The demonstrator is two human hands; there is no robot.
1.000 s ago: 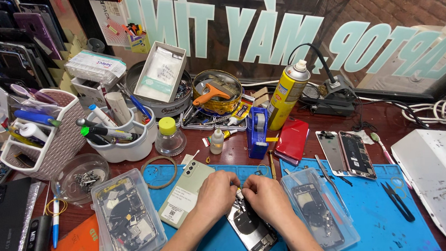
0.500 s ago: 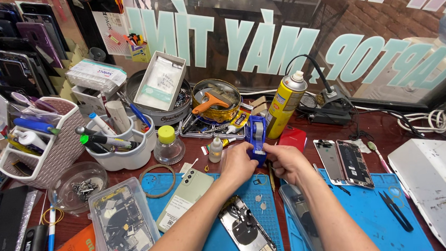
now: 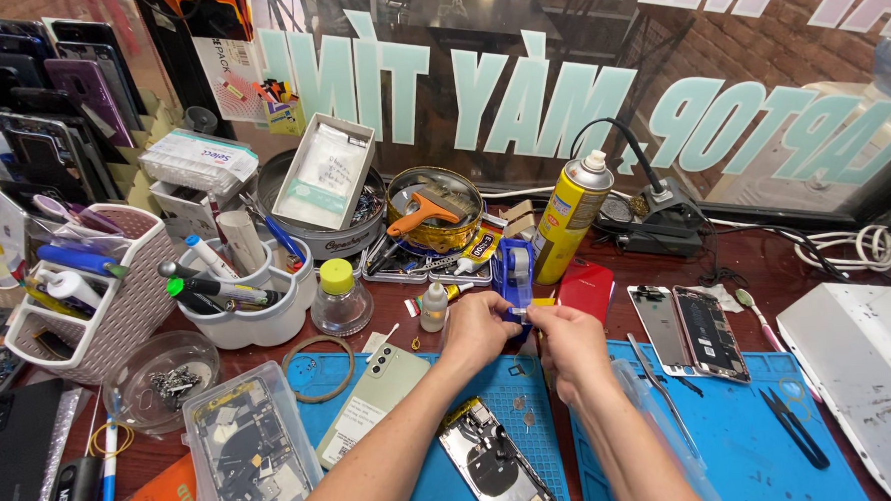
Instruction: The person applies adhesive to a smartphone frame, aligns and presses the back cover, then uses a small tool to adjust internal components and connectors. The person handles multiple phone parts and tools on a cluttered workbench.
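Head view, looking down on a crowded desk (image 3: pixel 737 268). Near centre, left hand (image 3: pixel 477 327) and right hand (image 3: pixel 567 337) close together, fingertips pinched on a small pale strip of tape (image 3: pixel 521 311) stretched between them; too small to tell more of it. Just beyond, at 12 o'clock from the hands, a blue tape dispenser (image 3: pixel 514 268), standing upright, its lower part hidden behind the fingers. At 1 o'clock, a yellow spray can (image 3: pixel 572 218); just beside the right hand at 1 o'clock, a red flat case (image 3: pixel 587 290). At 6 o'clock from the hands, lying on a blue mat (image 3: pixel 734 438), an opened phone (image 3: pixel 497 469) with its insides showing, partly crossed by the left forearm and cut off at the bottom edge. At 8 o'clock, a pale green phone (image 3: pixel 376 401) face down, partly covered by the same forearm. At 3 o'clock, two bare phone frames (image 3: pixel 691 330) side by side. Black tweezers (image 3: pixel 794 426) at 4 o'clock. At 9 o'clock, a small dropper bottle (image 3: pixel 432 307) and a yellow-capped jar (image 3: pixel 339 298). Clear plastic box of parts (image 3: pixel 249 454) at 8 o'clock, contents hard to make out.
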